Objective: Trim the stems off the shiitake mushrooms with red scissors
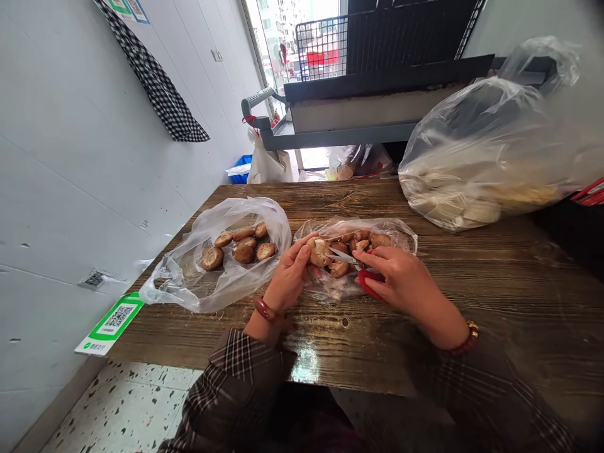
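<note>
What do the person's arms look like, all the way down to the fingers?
The sleeves are dark brown plaid with pale lines. A smooth, rounded reddish-brown bangle circles the left wrist. The right wrist wears a dark red bracelet with a gold-coloured part. The fingers have no gloves.

a dark wood-grain table (491,292) extends from centre to 3 o'clock. a pale panelled wall (70,163) stands at 9 o'clock, carrying a switch plate (216,55) at 11 o'clock. a glazed opening (289,25) at 12 o'clock admits daylight. a light reflection (305,365) marks the tabletop at 6 o'clock. a speckled floor (141,402) shows at 8 o'clock.
</note>
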Demonstrator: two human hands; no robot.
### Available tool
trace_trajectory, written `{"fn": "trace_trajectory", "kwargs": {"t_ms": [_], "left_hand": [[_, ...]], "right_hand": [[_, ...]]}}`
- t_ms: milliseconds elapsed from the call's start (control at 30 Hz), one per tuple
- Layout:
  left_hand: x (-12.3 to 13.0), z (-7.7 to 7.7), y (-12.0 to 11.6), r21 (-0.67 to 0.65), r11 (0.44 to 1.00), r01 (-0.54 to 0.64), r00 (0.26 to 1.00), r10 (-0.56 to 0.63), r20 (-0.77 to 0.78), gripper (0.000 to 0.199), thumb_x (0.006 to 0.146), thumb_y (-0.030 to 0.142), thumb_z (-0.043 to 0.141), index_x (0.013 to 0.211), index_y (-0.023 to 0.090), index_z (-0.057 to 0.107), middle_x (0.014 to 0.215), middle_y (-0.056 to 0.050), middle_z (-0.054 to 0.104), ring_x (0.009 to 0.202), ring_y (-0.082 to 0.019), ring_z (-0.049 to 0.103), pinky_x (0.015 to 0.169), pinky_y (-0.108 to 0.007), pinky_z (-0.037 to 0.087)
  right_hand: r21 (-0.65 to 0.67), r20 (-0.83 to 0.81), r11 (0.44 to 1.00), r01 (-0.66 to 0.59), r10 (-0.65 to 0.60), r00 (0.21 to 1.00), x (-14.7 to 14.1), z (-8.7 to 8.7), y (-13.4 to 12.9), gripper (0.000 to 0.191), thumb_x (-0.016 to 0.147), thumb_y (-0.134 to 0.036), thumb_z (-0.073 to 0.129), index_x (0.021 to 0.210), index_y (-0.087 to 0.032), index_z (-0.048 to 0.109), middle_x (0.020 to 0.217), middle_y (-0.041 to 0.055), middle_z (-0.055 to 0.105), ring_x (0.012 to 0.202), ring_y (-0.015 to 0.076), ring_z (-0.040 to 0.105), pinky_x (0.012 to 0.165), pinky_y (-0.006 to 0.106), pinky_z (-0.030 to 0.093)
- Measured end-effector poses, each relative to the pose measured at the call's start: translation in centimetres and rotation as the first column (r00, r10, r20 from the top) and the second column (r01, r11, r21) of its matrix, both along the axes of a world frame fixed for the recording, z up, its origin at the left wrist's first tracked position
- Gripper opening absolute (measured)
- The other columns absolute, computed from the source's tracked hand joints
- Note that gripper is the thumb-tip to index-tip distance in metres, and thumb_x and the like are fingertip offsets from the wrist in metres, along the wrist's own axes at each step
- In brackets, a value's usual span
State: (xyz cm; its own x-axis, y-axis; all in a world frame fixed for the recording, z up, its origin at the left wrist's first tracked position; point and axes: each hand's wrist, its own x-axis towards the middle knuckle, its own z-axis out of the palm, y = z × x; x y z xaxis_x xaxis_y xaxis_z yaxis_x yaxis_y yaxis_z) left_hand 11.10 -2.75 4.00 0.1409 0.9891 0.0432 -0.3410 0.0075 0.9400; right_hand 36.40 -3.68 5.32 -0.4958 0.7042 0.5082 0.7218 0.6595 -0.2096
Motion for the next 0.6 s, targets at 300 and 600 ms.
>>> {"fn": "trace_trajectory", "kwargs": {"t_ms": [300,600], "left_hand": [[0.02,0.11,-0.36,0.025,0.996,0.081,0.992,-0.078,-0.100,0.066,0.086,0.042,0.082,0.146,0.024,0.061,0.118,-0.007,0.069,0.071,-0.009,0.056,0.059,-0.022,0.045],[0.06,0.07,-0.28,0.139,0.987,0.086,0.965,-0.048,-0.260,0.062,0.084,0.038,0.084,0.140,0.022,0.063,0.125,-0.010,0.069,0.097,-0.020,0.067,0.076,-0.027,0.056]], "right_hand": [[-0.024,0.006,1.000,-0.013,0.013,1.000,0.20,0.00,0.02,0.035,0.094,-0.022,0.067,0.128,-0.020,0.074,0.099,0.0102,0.076,0.088,0.0246,0.070,0.075,0.037,0.055],[-0.101,-0.018,0.994,-0.033,0.032,0.999,0.65,-0.31,0.26,0.039,0.091,-0.025,0.071,0.129,-0.020,0.074,0.106,0.0116,0.076,0.094,0.0272,0.071,0.078,0.039,0.056]]}}
